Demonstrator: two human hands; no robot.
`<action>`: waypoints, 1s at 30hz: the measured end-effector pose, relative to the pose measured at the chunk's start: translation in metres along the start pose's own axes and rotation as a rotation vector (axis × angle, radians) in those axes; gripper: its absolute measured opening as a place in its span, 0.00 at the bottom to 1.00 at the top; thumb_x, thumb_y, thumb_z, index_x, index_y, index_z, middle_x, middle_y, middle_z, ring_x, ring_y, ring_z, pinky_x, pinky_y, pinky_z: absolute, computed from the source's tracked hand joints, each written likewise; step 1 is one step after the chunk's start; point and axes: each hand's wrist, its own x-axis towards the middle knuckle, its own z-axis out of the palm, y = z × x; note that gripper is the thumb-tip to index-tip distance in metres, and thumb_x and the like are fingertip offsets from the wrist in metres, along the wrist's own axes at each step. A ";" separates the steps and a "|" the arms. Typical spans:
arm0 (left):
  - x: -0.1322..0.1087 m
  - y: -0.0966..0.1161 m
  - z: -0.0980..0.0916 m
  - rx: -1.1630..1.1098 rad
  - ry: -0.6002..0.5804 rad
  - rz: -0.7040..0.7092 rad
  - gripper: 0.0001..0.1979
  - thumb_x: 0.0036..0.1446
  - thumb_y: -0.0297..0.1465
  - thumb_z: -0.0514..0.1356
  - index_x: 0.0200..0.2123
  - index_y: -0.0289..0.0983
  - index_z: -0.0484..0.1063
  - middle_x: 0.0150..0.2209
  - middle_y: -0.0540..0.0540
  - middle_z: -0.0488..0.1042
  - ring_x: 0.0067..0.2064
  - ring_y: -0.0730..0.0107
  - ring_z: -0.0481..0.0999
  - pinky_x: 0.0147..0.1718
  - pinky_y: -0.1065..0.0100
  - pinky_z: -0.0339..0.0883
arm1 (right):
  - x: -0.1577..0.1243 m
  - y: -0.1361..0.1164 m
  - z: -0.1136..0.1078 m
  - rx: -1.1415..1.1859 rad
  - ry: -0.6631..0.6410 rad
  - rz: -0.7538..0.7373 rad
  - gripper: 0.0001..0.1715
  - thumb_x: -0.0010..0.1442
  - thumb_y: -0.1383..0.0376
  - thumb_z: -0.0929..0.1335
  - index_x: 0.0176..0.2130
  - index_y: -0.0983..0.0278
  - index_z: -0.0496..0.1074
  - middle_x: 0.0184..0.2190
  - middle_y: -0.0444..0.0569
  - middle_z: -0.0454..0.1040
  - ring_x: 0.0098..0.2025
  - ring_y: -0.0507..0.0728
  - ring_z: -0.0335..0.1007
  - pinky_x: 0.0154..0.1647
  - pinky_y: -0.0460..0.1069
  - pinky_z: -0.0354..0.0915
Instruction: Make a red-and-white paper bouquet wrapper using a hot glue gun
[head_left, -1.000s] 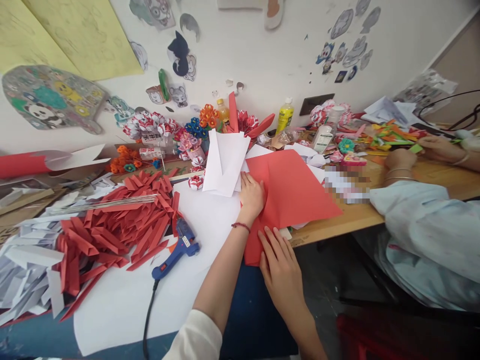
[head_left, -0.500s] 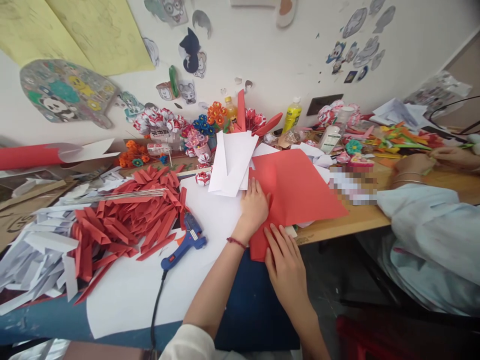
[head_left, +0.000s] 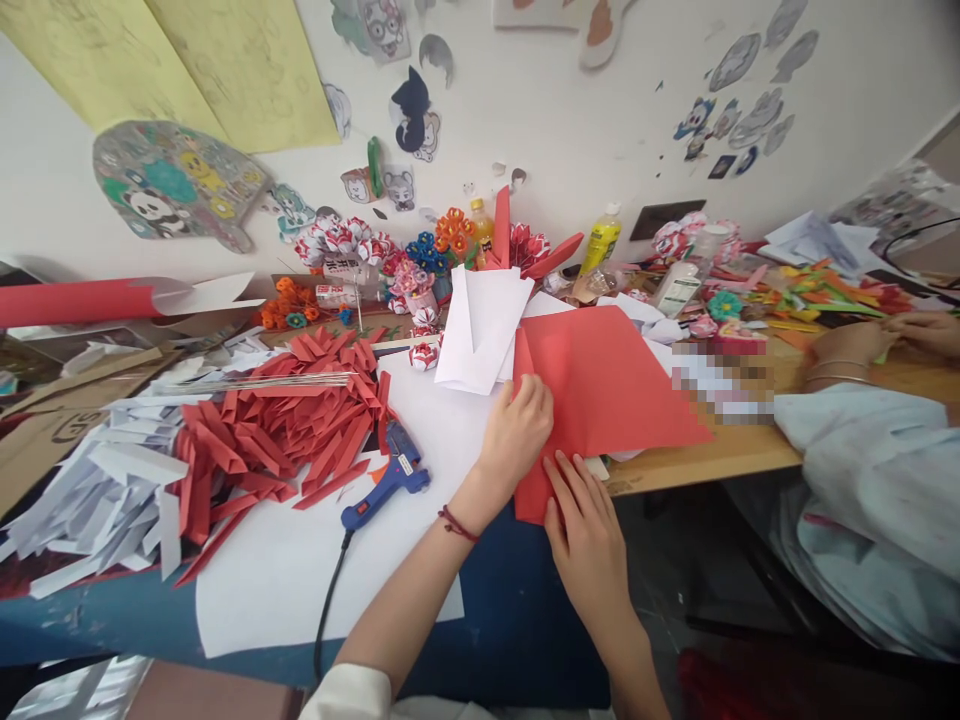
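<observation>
A large red sheet of paper (head_left: 637, 390) lies on the table with its left side folded over in a narrow strip. My left hand (head_left: 519, 425) is on that fold, its fingers curled and pressed together at the paper's edge; the fingertips are partly hidden. Lower down, my right hand (head_left: 589, 530) rests on the same sheet with its fingers stretched out flat. Folded white paper (head_left: 480, 335) sits just beyond my left hand. To the left, a blue glue gun (head_left: 386, 485) lies on a white sheet (head_left: 292, 580).
A heap of folded red strips (head_left: 300, 410) and white strips (head_left: 97, 510) covers the left side. Paper flowers (head_left: 427, 255) and a yellow bottle (head_left: 602, 240) stand along the wall. At right, a co-worker's sleeve (head_left: 870, 460) reaches over the wooden table edge.
My left hand has gone from lying flatter on the fold to curled fingers, a little nearer to me. The right hand stays flat on the red paper. The view has shifted slightly left.
</observation>
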 end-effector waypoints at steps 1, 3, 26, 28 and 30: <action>0.003 -0.002 0.002 0.004 0.000 0.011 0.24 0.69 0.21 0.43 0.62 0.25 0.67 0.64 0.31 0.69 0.67 0.53 0.63 0.63 0.54 0.58 | 0.000 0.000 0.000 0.000 0.002 0.001 0.31 0.69 0.70 0.61 0.69 0.63 0.60 0.66 0.53 0.66 0.70 0.64 0.59 0.68 0.64 0.60; 0.008 -0.008 0.006 0.008 -0.014 -0.011 0.23 0.68 0.21 0.45 0.61 0.25 0.68 0.63 0.30 0.69 0.68 0.52 0.62 0.65 0.51 0.54 | 0.000 -0.001 0.000 0.003 0.004 0.001 0.30 0.69 0.70 0.61 0.69 0.63 0.61 0.67 0.53 0.66 0.69 0.64 0.59 0.68 0.64 0.60; -0.013 0.014 0.008 -0.139 -0.017 0.356 0.23 0.74 0.32 0.45 0.65 0.29 0.64 0.68 0.40 0.65 0.69 0.57 0.64 0.66 0.55 0.57 | -0.001 0.003 0.001 -0.080 0.027 -0.043 0.19 0.70 0.69 0.61 0.56 0.72 0.72 0.56 0.61 0.75 0.62 0.68 0.69 0.64 0.65 0.66; -0.008 0.015 0.006 -0.116 -0.059 0.297 0.25 0.74 0.34 0.45 0.67 0.27 0.62 0.69 0.38 0.63 0.68 0.56 0.64 0.65 0.55 0.58 | 0.000 0.002 0.000 -0.070 0.037 -0.039 0.20 0.70 0.69 0.61 0.58 0.70 0.71 0.58 0.60 0.74 0.64 0.67 0.67 0.64 0.64 0.66; -0.002 0.019 0.002 -0.082 -0.083 0.272 0.26 0.74 0.35 0.45 0.67 0.26 0.61 0.69 0.36 0.62 0.69 0.55 0.63 0.66 0.56 0.57 | 0.000 0.002 0.000 -0.056 0.036 -0.034 0.21 0.70 0.69 0.61 0.58 0.69 0.70 0.59 0.60 0.73 0.64 0.67 0.66 0.64 0.64 0.66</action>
